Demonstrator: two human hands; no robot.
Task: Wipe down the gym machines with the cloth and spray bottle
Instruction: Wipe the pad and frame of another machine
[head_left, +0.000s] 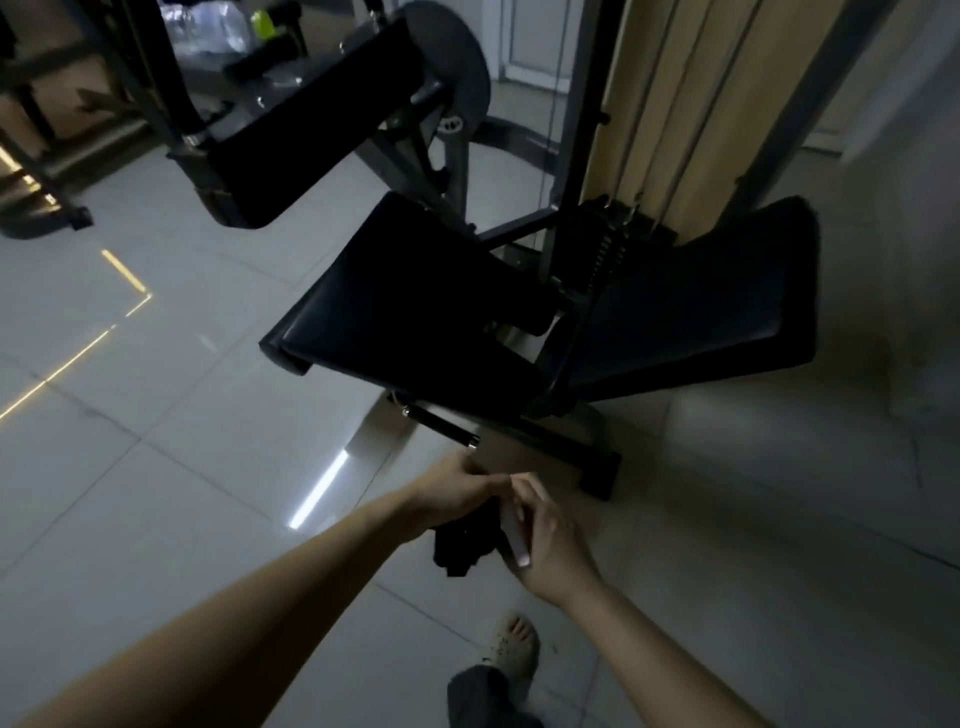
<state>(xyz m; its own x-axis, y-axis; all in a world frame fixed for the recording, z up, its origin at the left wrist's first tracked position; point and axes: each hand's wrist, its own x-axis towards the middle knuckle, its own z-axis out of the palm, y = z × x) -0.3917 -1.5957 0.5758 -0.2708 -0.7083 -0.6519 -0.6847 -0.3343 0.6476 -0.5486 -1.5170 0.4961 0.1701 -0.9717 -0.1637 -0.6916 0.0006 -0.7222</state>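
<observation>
A gym machine fills the middle of the view, with a black padded seat (415, 322), a second black pad (691, 306) to its right and a black pad (311, 135) raised above. Below the seat, my left hand (457, 493) grips a dark cloth (462, 545) that hangs down from it. My right hand (550, 540) is right beside it and holds a slim white bottle (514, 525), its fingers curled round it. The two hands touch over the floor in front of the machine's black handle (441, 423).
The machine's grey frame and weight stack (608, 244) rise behind the pads, with its base foot (597, 467) on the pale tiled floor (182, 415). Another machine's frame (47, 208) stands at the far left. My sandalled foot (511, 649) is near the bottom edge.
</observation>
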